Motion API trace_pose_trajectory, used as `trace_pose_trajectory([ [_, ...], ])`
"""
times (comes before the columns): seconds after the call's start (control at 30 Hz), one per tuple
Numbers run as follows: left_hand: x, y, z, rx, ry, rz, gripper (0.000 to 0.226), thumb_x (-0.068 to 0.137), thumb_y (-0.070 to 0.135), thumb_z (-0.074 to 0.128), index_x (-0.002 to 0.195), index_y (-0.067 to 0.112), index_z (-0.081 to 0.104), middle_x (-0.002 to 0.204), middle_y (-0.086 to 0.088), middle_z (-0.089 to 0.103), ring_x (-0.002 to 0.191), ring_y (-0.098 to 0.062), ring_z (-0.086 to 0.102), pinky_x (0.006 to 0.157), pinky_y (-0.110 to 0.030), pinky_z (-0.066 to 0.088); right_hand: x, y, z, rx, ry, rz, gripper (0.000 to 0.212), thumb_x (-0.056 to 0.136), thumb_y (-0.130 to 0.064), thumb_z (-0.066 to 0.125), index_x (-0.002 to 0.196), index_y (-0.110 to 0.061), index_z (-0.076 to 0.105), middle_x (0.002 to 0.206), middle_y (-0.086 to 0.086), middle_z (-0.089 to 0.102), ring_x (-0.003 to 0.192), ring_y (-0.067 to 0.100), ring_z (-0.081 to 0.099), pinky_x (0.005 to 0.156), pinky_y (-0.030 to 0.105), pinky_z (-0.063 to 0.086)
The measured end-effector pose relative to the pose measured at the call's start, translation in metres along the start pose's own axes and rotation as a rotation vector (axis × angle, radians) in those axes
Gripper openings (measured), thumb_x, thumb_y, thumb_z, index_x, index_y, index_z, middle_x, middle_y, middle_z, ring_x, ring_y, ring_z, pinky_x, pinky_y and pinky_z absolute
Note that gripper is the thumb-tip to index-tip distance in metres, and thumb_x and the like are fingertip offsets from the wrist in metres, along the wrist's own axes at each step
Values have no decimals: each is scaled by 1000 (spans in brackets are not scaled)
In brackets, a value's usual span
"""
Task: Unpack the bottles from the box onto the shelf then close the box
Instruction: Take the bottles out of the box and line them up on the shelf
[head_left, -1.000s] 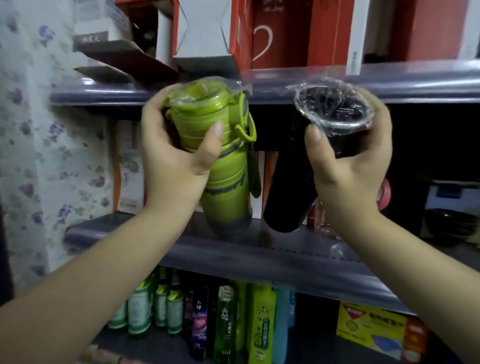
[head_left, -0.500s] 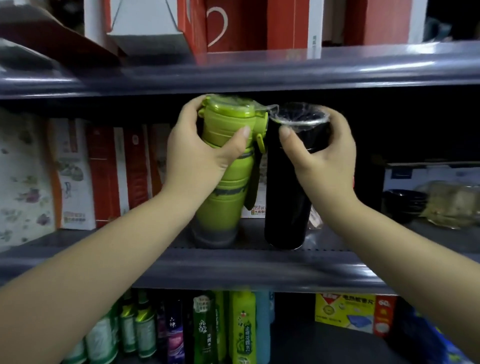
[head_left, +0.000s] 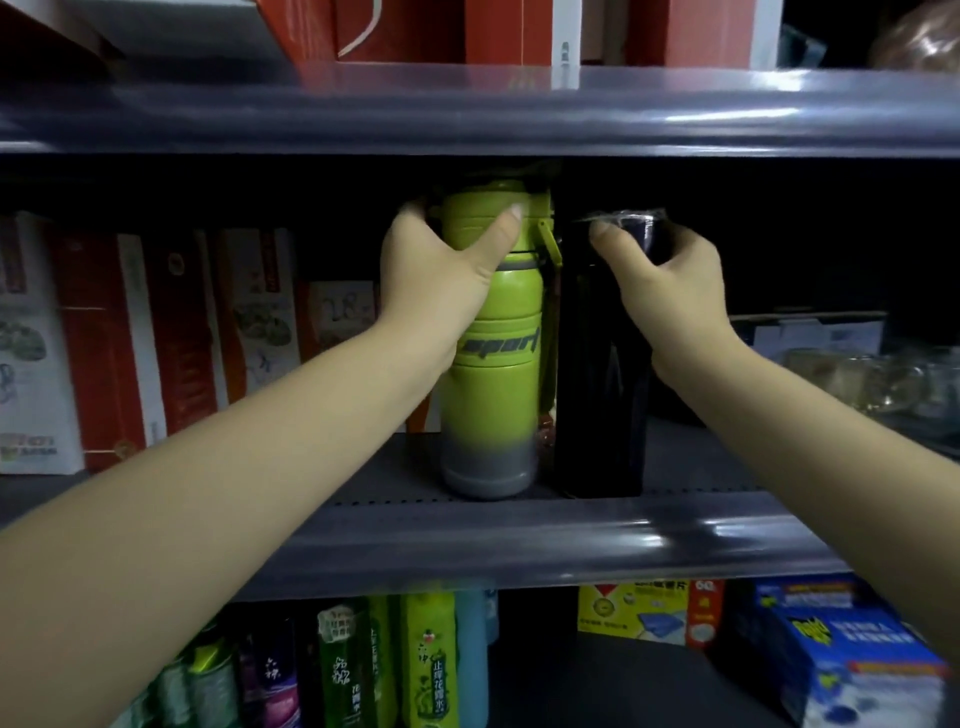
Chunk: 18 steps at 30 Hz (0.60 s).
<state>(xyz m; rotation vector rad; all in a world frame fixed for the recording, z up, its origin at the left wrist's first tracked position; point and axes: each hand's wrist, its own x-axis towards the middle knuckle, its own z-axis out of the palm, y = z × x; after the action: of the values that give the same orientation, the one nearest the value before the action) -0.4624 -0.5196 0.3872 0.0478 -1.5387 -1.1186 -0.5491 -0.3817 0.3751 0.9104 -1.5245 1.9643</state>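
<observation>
A green sport bottle (head_left: 491, 374) with a grey base stands upright on the grey middle shelf (head_left: 519, 540). My left hand (head_left: 441, 275) grips it around the cap and neck. Right beside it stands a black bottle (head_left: 597, 395) with clear plastic wrap over its top, also upright on the shelf. My right hand (head_left: 670, 275) holds the black bottle near its top. The two bottles stand close together, nearly touching. The box is not in view.
Red and white cartons (head_left: 130, 353) line the shelf to the left of the bottles. Glassware (head_left: 872, 384) and a dark box sit at the right. The upper shelf (head_left: 467, 114) hangs just above the bottle caps. Below are spray bottles (head_left: 426, 670) and packaged goods (head_left: 852, 654).
Both hands pushed the two bottles further in and set them upright on the shelf; the view has dropped and moved closer to the shelf.
</observation>
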Motion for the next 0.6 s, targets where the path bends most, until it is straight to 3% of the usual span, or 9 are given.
trace_pose_trajectory([
  [0.13, -3, -6, 11, 23, -7, 25, 76, 53, 63, 73, 112, 16, 58, 109, 0, 70, 101, -17, 67, 94, -43, 53, 2, 4, -8, 32, -63, 12, 11, 82, -32, 69, 83, -22, 67, 80, -12, 69, 75, -2, 63, 71, 18, 49],
  [0.27, 0, -19, 5, 91, -162, -3, 58, 70, 48, 77, 116, 28, 47, 117, 9, 62, 109, -10, 60, 100, -34, 48, 2, 10, -13, -6, -168, 16, 15, 86, -39, 64, 94, -26, 65, 92, -11, 70, 87, -2, 65, 80, 17, 50],
  [0.4, 6, -27, -3, 108, -357, -14, 81, 73, 42, 77, 138, 20, 33, 123, 8, 57, 110, -5, 57, 89, -17, 46, 3, 12, -14, 13, -211, 40, 26, 81, -46, 65, 96, -24, 66, 97, -7, 72, 91, 3, 67, 84, 23, 52],
  [0.5, 2, -33, -2, 82, -398, -94, 93, 61, 56, 76, 136, 27, 29, 128, 6, 57, 114, -9, 58, 97, -29, 48, 6, 11, -17, 25, -233, 43, 24, 82, -43, 65, 96, -24, 67, 93, -9, 71, 90, 3, 67, 84, 24, 52],
  [0.6, -11, -34, 1, -4, -385, -196, 77, 68, 56, 74, 129, 27, 38, 123, 5, 61, 111, -11, 60, 99, -38, 49, 11, 10, -22, 37, -251, 68, 15, 85, -38, 64, 88, -24, 67, 87, -10, 70, 86, 4, 67, 83, 25, 53],
])
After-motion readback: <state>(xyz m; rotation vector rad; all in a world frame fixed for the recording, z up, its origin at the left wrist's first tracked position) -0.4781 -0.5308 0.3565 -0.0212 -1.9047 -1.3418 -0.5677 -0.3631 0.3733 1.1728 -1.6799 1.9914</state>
